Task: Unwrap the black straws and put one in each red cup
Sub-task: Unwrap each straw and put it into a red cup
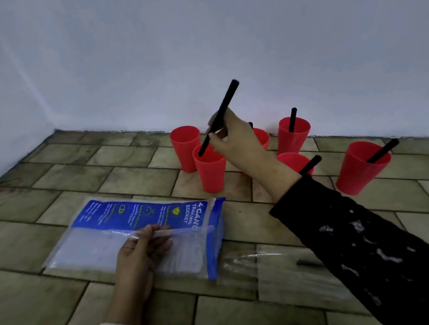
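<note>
Several red cups stand on the tiled floor near the wall. My right hand [234, 136] is shut on a black straw [225, 106], whose lower tip dips into the front-left red cup [210, 173]. Behind that cup, an empty red cup [185, 146] stands. Straws stick out of the back-right cup [293, 135], the far-right cup [360, 169] and the middle cup [294, 160]; another cup [262, 136] is mostly hidden behind my hand. My left hand [141, 253] pinches a clear empty wrapper [186, 232] over the plastic bag.
A clear plastic bag [91, 252] with a blue printed card lies flat on the floor in front of me. Clear wrappers [275, 264] and one loose black straw [309, 263] lie to its right. A white wall runs behind the cups and along the left.
</note>
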The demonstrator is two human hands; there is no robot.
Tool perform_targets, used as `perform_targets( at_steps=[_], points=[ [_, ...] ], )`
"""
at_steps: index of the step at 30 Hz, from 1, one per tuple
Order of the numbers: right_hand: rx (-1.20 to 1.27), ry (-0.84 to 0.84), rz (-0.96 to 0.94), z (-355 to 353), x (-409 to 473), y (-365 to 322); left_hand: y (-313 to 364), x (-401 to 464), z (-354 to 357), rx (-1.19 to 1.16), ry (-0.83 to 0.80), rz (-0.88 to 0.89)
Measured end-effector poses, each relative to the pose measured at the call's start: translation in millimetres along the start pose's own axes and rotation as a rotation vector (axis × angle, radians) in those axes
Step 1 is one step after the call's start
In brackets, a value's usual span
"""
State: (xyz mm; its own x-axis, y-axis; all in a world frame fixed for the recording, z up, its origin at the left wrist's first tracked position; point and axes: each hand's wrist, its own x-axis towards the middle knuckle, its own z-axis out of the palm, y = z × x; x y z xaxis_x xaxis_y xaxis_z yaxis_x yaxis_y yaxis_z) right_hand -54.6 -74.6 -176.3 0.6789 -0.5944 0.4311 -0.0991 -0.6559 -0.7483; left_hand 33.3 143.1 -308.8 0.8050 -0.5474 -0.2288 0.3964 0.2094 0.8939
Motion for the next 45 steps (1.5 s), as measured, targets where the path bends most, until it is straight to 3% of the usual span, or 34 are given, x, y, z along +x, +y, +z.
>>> perform_targets(
  at_steps=[5, 12, 17, 22, 25, 29, 35, 38, 42, 45],
  points=[
    [-0.181, -0.094, 0.09, 21.3, 8.4, 28.8, -0.8, -2.7, -1.8, 0.028, 0.027, 0.049],
    [-0.189, -0.17, 0.152, 13.3, 4.5, 27.3, -2.0, -2.2, -2.5, 0.143, 0.023, 0.086],
    [-0.264, -0.189, 0.096, -14.6, -20.3, 6.4, 7.1, -4.5, -0.6, 0.101, 0.015, 0.065],
    [-0.117, -0.208, 0.084, -58.0, -77.7, -8.5, 40.0, -24.3, 21.8, 0.128, -0.143, 0.031],
    [-0.007, -0.215, 0.188, -82.9, -117.8, 8.1, 40.0, -40.6, 48.7, 0.222, -0.284, -0.058],
    [0.112, -0.018, 0.408, -110.6, -174.0, 50.6, 6.8, -62.9, 84.7, 0.315, -0.452, -0.272],
    [-0.064, 0.106, 0.577, -140.3, -237.6, 86.4, -23.6, -84.1, 105.9, 0.363, -0.493, -0.582],
    [-0.205, 0.031, 0.614, -142.3, -246.3, 91.8, -17.2, -78.6, 101.5, 0.424, -0.547, -0.634],
    [-0.399, -0.23, 0.545, -133.0, -249.9, 98.4, -3.9, -73.9, 97.1, 0.576, -0.687, -0.699],
    [-0.519, -0.272, 0.483, -131.3, -245.0, 100.6, 6.7, -70.4, 95.1, 0.663, -0.779, -0.694]
  ],
)
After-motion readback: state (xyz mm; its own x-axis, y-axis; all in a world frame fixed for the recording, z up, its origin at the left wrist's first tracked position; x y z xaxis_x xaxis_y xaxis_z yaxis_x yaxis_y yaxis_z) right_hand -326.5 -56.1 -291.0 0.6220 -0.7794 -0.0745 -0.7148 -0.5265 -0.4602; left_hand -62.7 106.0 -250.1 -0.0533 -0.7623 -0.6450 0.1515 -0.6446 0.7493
